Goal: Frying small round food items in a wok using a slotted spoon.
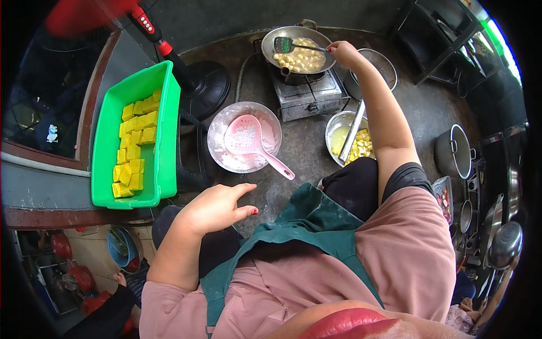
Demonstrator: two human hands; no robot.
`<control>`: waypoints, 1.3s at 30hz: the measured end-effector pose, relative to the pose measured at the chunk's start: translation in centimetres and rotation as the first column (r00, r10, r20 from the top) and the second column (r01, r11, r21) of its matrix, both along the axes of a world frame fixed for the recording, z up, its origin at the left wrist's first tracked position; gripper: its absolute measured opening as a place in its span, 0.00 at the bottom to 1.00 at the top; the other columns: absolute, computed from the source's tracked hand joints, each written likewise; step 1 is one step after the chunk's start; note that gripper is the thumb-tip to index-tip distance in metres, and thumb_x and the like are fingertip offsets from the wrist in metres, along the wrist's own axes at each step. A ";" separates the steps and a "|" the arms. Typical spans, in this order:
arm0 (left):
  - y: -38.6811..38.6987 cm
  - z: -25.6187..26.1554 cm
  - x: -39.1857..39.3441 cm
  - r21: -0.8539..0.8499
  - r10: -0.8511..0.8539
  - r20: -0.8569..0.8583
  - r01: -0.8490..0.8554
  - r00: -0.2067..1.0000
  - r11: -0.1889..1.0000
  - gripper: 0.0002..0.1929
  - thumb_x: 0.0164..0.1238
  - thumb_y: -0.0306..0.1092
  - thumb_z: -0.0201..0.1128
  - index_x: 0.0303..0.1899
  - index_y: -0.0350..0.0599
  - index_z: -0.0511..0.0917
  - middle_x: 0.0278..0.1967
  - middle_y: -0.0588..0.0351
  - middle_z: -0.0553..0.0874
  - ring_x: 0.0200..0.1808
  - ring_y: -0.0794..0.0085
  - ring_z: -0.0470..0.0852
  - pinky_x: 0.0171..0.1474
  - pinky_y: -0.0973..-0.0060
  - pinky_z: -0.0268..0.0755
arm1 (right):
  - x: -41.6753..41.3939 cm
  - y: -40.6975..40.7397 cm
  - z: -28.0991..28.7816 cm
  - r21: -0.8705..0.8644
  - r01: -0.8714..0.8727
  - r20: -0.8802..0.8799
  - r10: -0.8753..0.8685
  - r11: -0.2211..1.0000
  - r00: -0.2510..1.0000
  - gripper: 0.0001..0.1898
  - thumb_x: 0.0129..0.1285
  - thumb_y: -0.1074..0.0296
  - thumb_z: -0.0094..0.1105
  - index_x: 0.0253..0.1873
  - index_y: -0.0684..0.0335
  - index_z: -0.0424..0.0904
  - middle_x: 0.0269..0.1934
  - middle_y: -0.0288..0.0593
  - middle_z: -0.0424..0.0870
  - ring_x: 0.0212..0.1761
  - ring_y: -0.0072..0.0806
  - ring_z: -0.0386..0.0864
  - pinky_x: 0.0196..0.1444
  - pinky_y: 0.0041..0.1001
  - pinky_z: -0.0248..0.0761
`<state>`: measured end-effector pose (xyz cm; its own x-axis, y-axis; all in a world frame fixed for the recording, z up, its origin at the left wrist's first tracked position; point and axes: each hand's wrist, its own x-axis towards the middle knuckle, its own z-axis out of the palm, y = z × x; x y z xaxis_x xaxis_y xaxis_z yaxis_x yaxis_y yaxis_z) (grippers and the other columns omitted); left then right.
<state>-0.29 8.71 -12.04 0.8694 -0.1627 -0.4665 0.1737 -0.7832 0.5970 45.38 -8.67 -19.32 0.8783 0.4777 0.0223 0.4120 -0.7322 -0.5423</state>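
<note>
My right hand point(344, 54) grips the handle of a green-and-black spatula point(284, 45), its blade over pale yellow pieces point(301, 59) frying in a wok point(271, 34) on a gas stove point(311, 95). My left hand point(220, 207) hangs over my lap, fingers apart, holding nothing. Just beyond it, a metal bowl point(214, 146) of white powder holds a pink slotted ladle point(247, 137). Near my right knee, a metal bowl point(331, 127) contains small yellow pieces point(362, 144) and liquid, with a long metal handle across it.
At the left, a green plastic tub point(168, 169) holds yellow blocks point(136, 137), beside a stand fan's base point(207, 89). A metal strainer point(394, 70) lies right of the stove. A large pot point(449, 152) stands farther right. Part of another person point(110, 311) shows at lower left.
</note>
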 end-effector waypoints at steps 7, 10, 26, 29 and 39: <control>0.0 -0.1 -0.1 0.008 -0.001 0.006 0.001 1.000 1.000 0.28 0.62 0.46 0.62 0.61 0.43 0.69 0.23 0.48 0.84 0.27 0.60 0.84 0.34 0.69 0.74 | -1.0 -0.3 0.1 -0.324 -0.063 0.132 0.112 0.944 0.985 0.13 0.61 0.70 0.49 0.46 0.61 0.82 0.43 0.51 0.83 0.46 0.43 0.81 0.50 0.34 0.71; 0.0 -0.2 -0.1 0.005 -0.007 0.014 0.006 1.000 1.000 0.28 0.62 0.46 0.62 0.61 0.43 0.69 0.24 0.48 0.84 0.27 0.60 0.84 0.35 0.69 0.74 | -0.6 -1.0 0.3 -0.424 -0.001 0.179 0.084 0.906 0.980 0.13 0.58 0.72 0.48 0.45 0.61 0.82 0.43 0.51 0.83 0.47 0.45 0.80 0.50 0.36 0.71; -0.4 1.0 0.3 0.017 0.029 -0.076 -0.028 0.997 0.999 0.29 0.60 0.48 0.62 0.59 0.43 0.70 0.30 0.41 0.83 0.37 0.51 0.83 0.43 0.62 0.73 | -1.5 -2.4 1.6 -0.294 0.322 0.281 -0.240 0.900 0.929 0.14 0.58 0.71 0.48 0.44 0.67 0.82 0.44 0.56 0.82 0.48 0.48 0.80 0.50 0.39 0.73; -0.3 0.8 0.1 0.011 0.042 -0.082 -0.041 0.996 0.999 0.28 0.60 0.48 0.62 0.59 0.43 0.70 0.30 0.41 0.84 0.37 0.50 0.83 0.44 0.62 0.73 | -1.2 -2.2 1.4 -0.330 0.313 0.231 -0.245 0.891 0.942 0.14 0.57 0.72 0.49 0.44 0.66 0.82 0.45 0.55 0.82 0.48 0.48 0.81 0.49 0.39 0.73; -0.2 0.7 0.1 0.012 0.038 -0.086 -0.037 0.996 0.999 0.28 0.60 0.48 0.62 0.59 0.43 0.70 0.29 0.41 0.83 0.36 0.50 0.83 0.43 0.62 0.73 | 1.6 -1.3 0.1 -0.563 -0.027 -0.017 0.021 0.826 1.000 0.13 0.62 0.65 0.50 0.39 0.66 0.83 0.28 0.55 0.83 0.25 0.43 0.82 0.28 0.38 0.75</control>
